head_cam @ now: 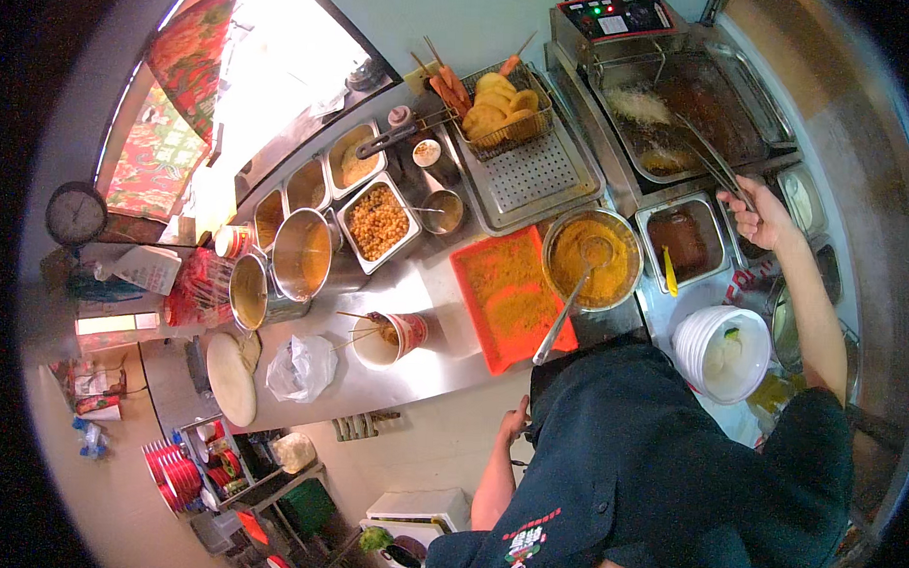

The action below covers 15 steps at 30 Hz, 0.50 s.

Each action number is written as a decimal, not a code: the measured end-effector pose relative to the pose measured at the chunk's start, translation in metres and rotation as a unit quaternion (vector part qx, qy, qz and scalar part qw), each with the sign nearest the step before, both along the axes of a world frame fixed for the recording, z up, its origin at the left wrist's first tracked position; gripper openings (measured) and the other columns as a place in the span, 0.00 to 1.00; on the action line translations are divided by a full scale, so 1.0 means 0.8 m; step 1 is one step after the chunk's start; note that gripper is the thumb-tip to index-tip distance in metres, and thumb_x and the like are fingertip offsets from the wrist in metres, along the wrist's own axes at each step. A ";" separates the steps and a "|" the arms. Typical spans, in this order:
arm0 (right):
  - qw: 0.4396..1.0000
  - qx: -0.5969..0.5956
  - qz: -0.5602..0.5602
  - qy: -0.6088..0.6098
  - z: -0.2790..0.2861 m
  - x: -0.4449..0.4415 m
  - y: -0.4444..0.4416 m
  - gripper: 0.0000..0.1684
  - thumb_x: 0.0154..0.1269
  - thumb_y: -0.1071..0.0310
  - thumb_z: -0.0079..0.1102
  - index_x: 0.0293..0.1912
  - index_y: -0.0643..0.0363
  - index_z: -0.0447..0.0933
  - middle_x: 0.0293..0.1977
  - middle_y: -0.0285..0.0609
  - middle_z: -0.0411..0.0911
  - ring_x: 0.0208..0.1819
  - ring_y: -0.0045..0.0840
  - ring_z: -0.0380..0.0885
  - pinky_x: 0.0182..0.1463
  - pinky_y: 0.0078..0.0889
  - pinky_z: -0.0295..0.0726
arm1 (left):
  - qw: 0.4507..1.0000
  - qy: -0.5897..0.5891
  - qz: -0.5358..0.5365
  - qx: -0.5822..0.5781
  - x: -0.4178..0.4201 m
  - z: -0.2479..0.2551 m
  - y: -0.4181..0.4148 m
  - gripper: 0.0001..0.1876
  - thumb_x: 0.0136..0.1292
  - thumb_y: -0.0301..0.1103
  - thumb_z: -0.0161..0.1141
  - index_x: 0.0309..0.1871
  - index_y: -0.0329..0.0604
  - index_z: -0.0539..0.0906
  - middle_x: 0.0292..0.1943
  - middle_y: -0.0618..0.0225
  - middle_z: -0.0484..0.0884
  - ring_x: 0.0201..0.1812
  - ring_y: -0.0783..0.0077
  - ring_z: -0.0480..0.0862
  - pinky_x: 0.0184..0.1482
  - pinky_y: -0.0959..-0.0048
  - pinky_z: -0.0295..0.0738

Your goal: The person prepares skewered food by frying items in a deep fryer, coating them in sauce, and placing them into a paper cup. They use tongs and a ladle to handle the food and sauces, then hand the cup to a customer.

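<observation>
My right hand (757, 212) grips a pair of metal tongs (714, 159) above the deep fryer's oil (720, 98). The tongs' tips reach close to a pale piece of food (638, 107) frothing in the oil; whether they touch it I cannot tell. A second, golden piece (663, 162) sits at the near side of the fryer tank. My left hand (517, 420) hangs low beside my dark apron, partly hidden by it, and its fingers are not clear. In front of me stands a steel bowl of orange-yellow powder (595, 244) with a ladle (566, 310) in it.
An orange tray (503, 301) dusted with powder adjoins the bowl. A wire basket (531, 140) of fried pieces and skewers rests on a perforated draining tray (533, 185). A sauce pan (681, 239), stacked white bowls (715, 353), a paper cup with skewers (392, 338) and steel pots (302, 252) stand around.
</observation>
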State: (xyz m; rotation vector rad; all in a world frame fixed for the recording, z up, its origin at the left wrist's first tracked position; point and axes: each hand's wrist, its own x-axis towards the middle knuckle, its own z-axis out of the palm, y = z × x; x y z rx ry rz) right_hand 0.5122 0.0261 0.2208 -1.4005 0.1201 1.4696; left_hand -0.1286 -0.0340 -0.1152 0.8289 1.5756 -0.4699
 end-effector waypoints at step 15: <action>0.999 -0.037 -0.020 -0.018 0.003 -0.038 -0.012 0.23 0.76 0.50 0.40 0.37 0.57 0.73 0.14 0.23 0.65 0.08 0.09 0.54 0.11 0.17 0.50 | 0.994 0.005 0.005 0.107 -0.054 -0.099 -0.013 0.32 0.61 0.62 0.58 0.40 0.33 0.85 0.31 0.58 0.84 0.32 0.62 0.82 0.38 0.64 0.78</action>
